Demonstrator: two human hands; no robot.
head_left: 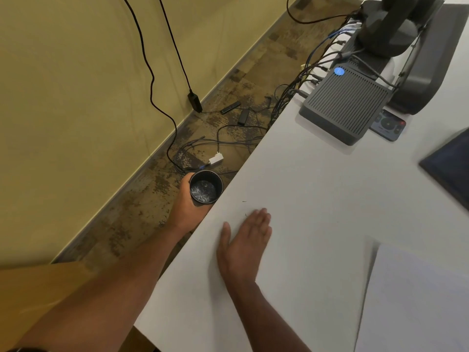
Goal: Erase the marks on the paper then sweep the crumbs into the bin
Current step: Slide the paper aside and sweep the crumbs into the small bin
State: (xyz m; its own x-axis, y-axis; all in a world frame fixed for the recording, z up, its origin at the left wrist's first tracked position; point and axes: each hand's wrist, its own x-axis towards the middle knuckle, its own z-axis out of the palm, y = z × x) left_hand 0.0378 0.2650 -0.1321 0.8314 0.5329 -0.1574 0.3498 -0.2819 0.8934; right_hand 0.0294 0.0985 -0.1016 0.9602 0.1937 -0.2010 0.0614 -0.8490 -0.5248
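My left hand (186, 201) grips a small round black bin (206, 188) and holds it just off the left edge of the white table (317, 189), rim about level with the tabletop. Pale crumbs lie on the bin's bottom. My right hand (245, 242) lies flat on the table, fingers straight and together, pointing toward the edge near the bin. A few tiny dark crumbs (245, 214) sit just ahead of its fingertips. The white paper (416, 301) lies at the lower right, one corner slightly lifted; I see no marks on it.
A grey ribbed box (345, 102) with cables stands at the table's far edge, a remote (388, 124) beside it and a monitor stand (396, 29) behind. A dark pad (451, 168) lies at the right. Cables and adapters litter the floor (223, 138) by the wall.
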